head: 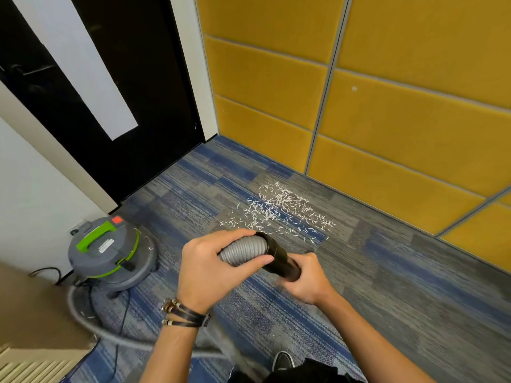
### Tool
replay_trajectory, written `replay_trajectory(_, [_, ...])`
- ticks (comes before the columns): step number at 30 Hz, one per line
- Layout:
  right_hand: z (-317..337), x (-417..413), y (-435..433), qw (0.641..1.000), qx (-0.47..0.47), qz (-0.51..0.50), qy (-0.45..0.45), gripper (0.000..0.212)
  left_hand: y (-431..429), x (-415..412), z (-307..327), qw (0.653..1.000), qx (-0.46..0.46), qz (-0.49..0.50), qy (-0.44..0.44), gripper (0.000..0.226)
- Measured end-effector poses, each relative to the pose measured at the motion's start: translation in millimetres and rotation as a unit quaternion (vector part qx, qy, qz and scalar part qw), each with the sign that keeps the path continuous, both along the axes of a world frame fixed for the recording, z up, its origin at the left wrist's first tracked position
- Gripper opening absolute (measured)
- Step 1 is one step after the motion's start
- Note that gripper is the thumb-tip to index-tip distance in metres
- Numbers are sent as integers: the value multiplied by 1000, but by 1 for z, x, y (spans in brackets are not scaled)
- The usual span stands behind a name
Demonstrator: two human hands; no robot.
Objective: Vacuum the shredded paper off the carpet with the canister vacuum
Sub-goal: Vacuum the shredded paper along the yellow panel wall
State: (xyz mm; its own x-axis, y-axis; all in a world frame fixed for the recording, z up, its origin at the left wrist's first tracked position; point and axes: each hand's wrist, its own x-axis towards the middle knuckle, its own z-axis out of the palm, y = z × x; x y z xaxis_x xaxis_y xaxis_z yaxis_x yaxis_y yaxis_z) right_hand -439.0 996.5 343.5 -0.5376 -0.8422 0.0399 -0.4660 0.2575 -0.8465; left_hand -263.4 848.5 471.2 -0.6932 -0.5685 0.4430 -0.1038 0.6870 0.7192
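Both hands were clamped on the hose end. My left hand point(206, 272) curled round the grey ribbed plastic hose point(243, 251), and my right hand point(307, 277) wrapped round the smooth black plastic tube point(284, 262) that the hose entered through a wider black collar. I held it above the blue-and-grey striped carpet point(387, 286), with the tube slanting toward four o'clock.

At twelve o'clock from my hands lay the shredded white paper point(279, 210): short, thin strips scattered in a loose patch on the carpet, densest toward the yellow padded wall panels point(401, 120) and thinning to single bits nearest my left hand. A few strays sat on and around the round grey canister vacuum point(110, 252) at nine o'clock.

That canister had a lime-green handle and an orange-red patch on top. A white label beside the handle carried print too small for me to read.
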Motion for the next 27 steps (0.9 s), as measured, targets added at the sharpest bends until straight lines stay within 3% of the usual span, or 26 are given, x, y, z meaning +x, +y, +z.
replay_trajectory(8, [-1, 14, -54, 1000, 5, 15, 26, 16, -50, 19, -3, 999, -12, 33, -3, 44])
replay_trajectory(13, [-3, 21, -92, 999, 12, 36, 22, 19, -72, 30, -7, 1000, 1, 25, -10, 46])
replay_trajectory(17, [-4, 29, -111, 999, 18, 31, 19, 33, -88, 34, -17, 998, 54, 25, -16, 46])
replay_trajectory(27, [-12, 23, -82, 999, 24, -2, 22, 36, -78, 20, -26, 997, 63, -17, -28, 50])
